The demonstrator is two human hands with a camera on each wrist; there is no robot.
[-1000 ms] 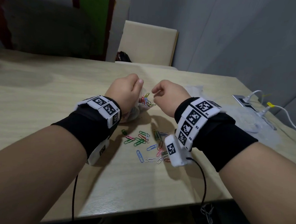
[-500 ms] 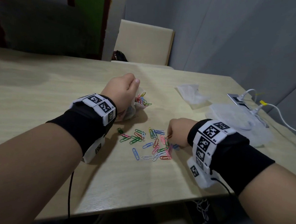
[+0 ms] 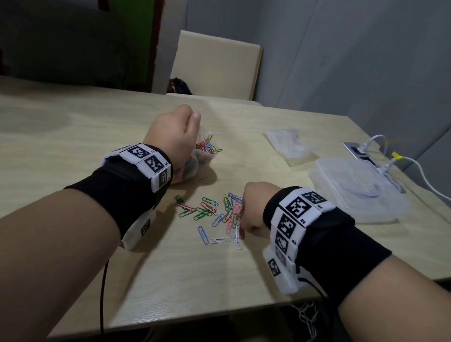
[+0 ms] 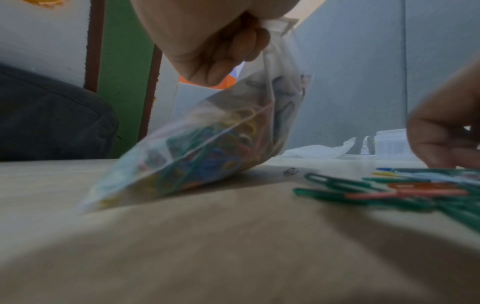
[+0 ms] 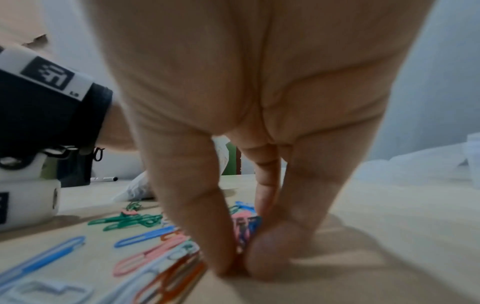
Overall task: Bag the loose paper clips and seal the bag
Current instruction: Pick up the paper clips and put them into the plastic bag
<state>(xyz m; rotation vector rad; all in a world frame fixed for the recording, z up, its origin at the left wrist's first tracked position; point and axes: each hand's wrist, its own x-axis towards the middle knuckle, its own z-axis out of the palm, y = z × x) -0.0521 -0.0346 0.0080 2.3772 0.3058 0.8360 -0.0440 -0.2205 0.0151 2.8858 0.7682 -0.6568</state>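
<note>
A small clear bag (image 3: 202,160) (image 4: 205,144) partly filled with coloured paper clips rests tilted on the wooden table (image 3: 60,146). My left hand (image 3: 173,132) (image 4: 215,47) grips its top edge and holds the mouth up. Several loose coloured paper clips (image 3: 216,215) (image 5: 130,240) (image 4: 389,189) lie scattered in front of the bag. At the right side of that pile my right hand (image 3: 252,208) (image 5: 239,265) is down on the table. Its thumb and fingers pinch a few pink and blue clips (image 5: 244,228).
A crumpled clear plastic bag (image 3: 287,144) lies at the back right. A clear plastic container lid (image 3: 356,190) sits at the right, beside a table socket (image 3: 361,156) with white cables. A chair (image 3: 215,66) stands behind the table. The table's front edge is near my forearms.
My right hand came down from the bag's mouth to the loose pile and closed its fingers on some clips. The left hand stays holding the bag.
</note>
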